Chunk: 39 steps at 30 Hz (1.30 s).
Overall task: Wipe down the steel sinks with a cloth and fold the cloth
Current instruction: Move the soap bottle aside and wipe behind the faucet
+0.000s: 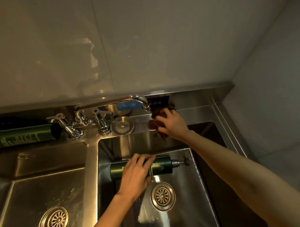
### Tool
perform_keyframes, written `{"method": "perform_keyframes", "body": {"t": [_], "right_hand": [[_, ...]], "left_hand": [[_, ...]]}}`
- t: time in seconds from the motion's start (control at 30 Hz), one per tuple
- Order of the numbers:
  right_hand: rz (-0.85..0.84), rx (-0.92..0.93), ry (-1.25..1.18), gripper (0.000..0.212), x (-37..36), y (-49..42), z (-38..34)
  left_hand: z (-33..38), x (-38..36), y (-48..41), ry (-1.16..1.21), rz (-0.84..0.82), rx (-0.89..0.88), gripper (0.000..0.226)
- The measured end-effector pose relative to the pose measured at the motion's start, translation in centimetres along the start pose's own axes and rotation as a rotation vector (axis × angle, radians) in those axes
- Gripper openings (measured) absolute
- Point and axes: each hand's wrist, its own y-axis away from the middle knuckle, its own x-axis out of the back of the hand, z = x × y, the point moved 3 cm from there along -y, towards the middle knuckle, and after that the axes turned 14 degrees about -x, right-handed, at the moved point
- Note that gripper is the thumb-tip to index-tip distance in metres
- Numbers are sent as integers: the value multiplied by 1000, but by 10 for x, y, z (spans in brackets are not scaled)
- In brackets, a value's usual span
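Head view of the twin steel sinks during the wiping step. The right hand (pixel 172 124) bunches the brown cloth (pixel 157 122) under curled fingers and presses it onto the back ledge (pixel 140 117), just beside the tip of the faucet spout (pixel 146 105) and above the rear wall of the right basin (pixel 186 215). The cloth is crumpled, not folded, and part of it hangs over the ledge edge.

The left hand (pixel 135 175) lies on a green pump bottle (pixel 164 164), which rests on its side across the floor of the right basin, behind the drain strainer (pixel 162 196). Its fingers lie close together and fairly straight along the bottle. We cannot tell whether the thumb closes under it. A round drain cover (pixel 122 126) sits on the ledge between the tap handles and the cloth. A second green bottle (pixel 25 135) lies on the ledge behind the left basin (pixel 37 194).

We judge the task to be in its early or middle part: the ledge is under the cloth, water drops show on both basin floors, and folding has not begun. The next move probably calls for lifting the pump bottle out of the right basin so the cloth can sweep its floor and walls. The wet bottle may slip, so a full grip round its body seems advisable.
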Motion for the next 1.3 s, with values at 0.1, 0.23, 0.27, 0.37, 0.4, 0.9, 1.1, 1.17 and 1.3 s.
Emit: {"method": "perform_keyframes", "body": {"t": [0.1,0.23,0.27,0.37,0.4,0.9,1.1,1.17,1.3], "right_hand": [[-31,-161,37,44,10,6,61],[-99,-390,227,50,35,28,161],[-121,-388,277,51,39,35,175],[-138,-354,315,50,43,47,186],[-124,-365,298,50,43,52,183],[-127,-371,248,51,38,74,177],[-168,-285,264,48,42,45,184],[-150,-271,238,46,41,43,189],[-86,-302,162,46,36,42,190]], "left_hand": [[7,9,-22,4,66,15,83],[21,13,-59,9,138,37,83],[23,13,-67,16,149,46,82],[31,16,-87,60,160,92,80],[33,19,-95,100,164,122,79],[37,52,-236,731,591,387,65],[30,28,-244,802,597,466,65],[29,24,-239,825,614,485,66],[26,24,-230,831,632,506,66]]}}
